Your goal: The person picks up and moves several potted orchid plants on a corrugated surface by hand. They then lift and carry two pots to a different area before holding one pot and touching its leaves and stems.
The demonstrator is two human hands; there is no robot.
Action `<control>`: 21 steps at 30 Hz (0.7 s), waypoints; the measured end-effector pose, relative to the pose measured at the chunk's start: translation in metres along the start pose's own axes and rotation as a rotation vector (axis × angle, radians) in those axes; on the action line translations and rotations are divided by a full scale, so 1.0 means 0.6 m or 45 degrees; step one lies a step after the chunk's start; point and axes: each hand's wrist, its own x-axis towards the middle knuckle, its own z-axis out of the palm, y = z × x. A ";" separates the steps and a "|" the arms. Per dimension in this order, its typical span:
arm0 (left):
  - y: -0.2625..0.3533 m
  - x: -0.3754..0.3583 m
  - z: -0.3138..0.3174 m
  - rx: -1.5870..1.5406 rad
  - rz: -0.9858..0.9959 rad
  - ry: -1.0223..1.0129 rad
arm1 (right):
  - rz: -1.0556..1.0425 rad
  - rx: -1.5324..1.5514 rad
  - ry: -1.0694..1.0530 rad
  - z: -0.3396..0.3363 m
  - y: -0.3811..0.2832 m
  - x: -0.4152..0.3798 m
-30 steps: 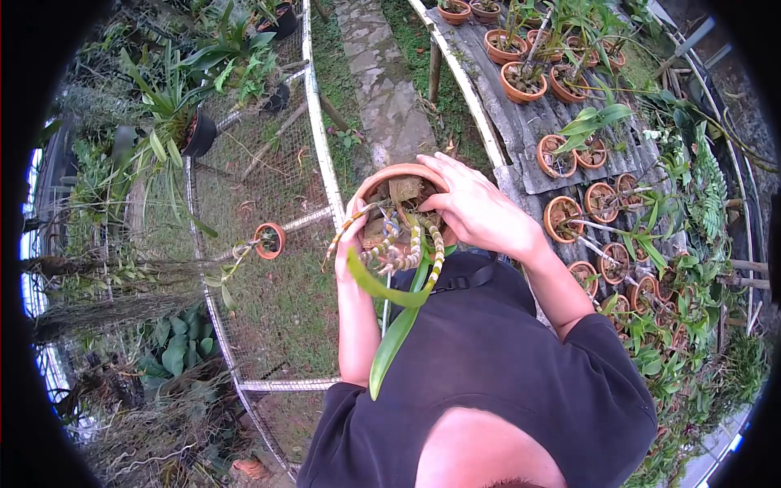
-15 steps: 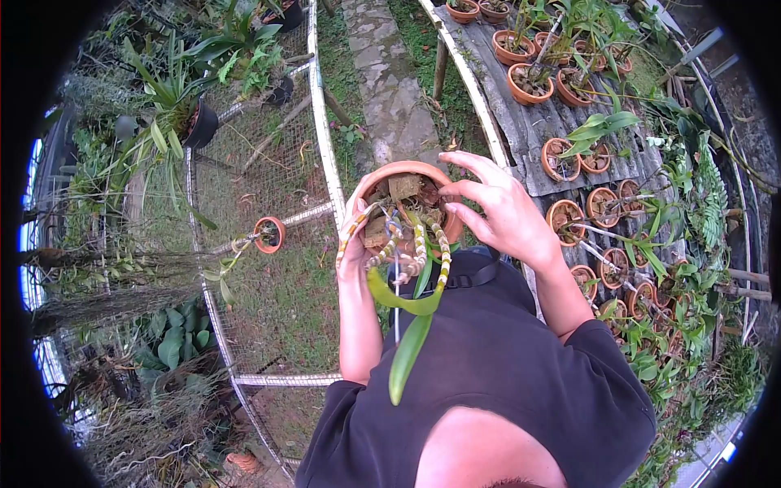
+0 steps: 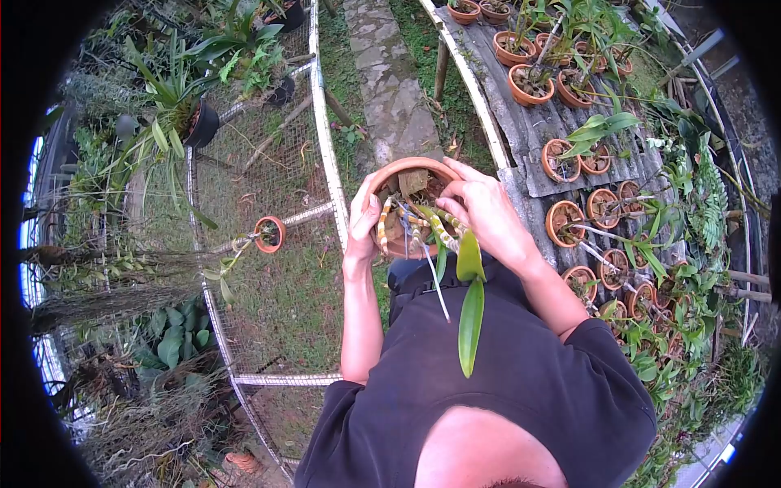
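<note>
A garden nursery lies below: a stone path [image 3: 390, 81] runs between a wire-mesh table [image 3: 277, 268] on the left and a plank table [image 3: 529, 130] on the right crowded with potted orchids [image 3: 569, 220]. The fisheye edge blacks out the corners, so the far plants are cut off and smeared. On the mesh sits one small clay pot [image 3: 269, 233], its contents too small to make out.

In front of the chest, the terracotta pot [image 3: 403, 175] is held up between both hands. The left hand [image 3: 360, 228] cups its left wall, fingers wrapped around the rim and closed on it. The right hand [image 3: 480, 211] lies over the right rim and the top, fingers curled down among the banded orchid stems [image 3: 431, 224]; it covers that side of the pot, and I cannot tell whether those fingers pinch a stem or only press on it. A long green leaf [image 3: 470, 317] hangs down over the black shirt [image 3: 504, 382]. The pot's base is hidden.
</note>
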 end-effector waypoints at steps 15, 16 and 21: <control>-0.024 0.001 -0.011 -0.414 -0.227 0.327 | 0.493 -0.152 -0.014 -0.060 0.079 -0.017; -0.026 0.002 -0.010 -0.358 -0.228 0.363 | 0.395 -0.172 0.063 -0.055 0.078 -0.022; -0.031 0.005 0.002 -0.207 -0.207 0.422 | 0.228 0.097 0.158 -0.038 0.058 -0.034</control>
